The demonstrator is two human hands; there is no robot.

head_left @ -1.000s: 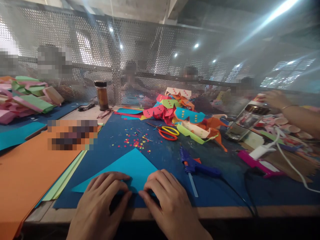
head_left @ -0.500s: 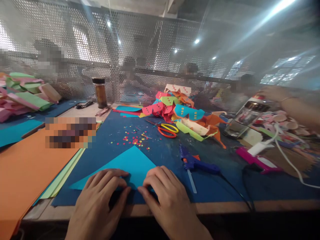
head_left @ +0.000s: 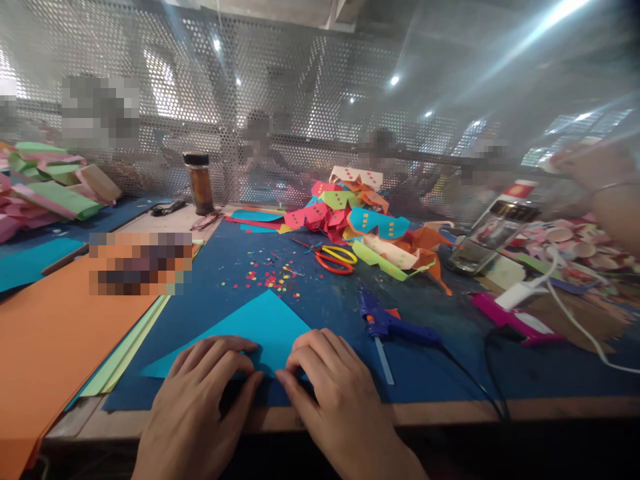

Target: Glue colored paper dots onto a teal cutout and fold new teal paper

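A bright blue sheet of paper [head_left: 270,327], folded into a triangle, lies on the dark blue mat with its peak pointing away from me. My left hand [head_left: 207,380] grips its near edge left of centre, thumb below and fingers curled over the top. Just to the right, my right hand [head_left: 330,373] pinches the same edge, thumb close to the left thumb. Both palms hide part of the lower edge. Tiny coloured paper bits [head_left: 275,275] are scattered beyond the peak. A blue glue gun [head_left: 395,325] with a clear glue stick rests beside my right hand.
Red-and-yellow-handled scissors [head_left: 336,259] lie before a heap of cut paper masks [head_left: 325,217]. Orange sheets [head_left: 55,353] fill the left side. A dark-lidded bottle [head_left: 201,187], a clear bottle [head_left: 487,240] and a pink power strip [head_left: 517,320] stand around; another person's arm [head_left: 607,180] reaches in at right.
The other person's hand has left the clear bottle's top and moved up and right, uncovering a red-and-white thing there. My hands and the blue paper have hardly moved.
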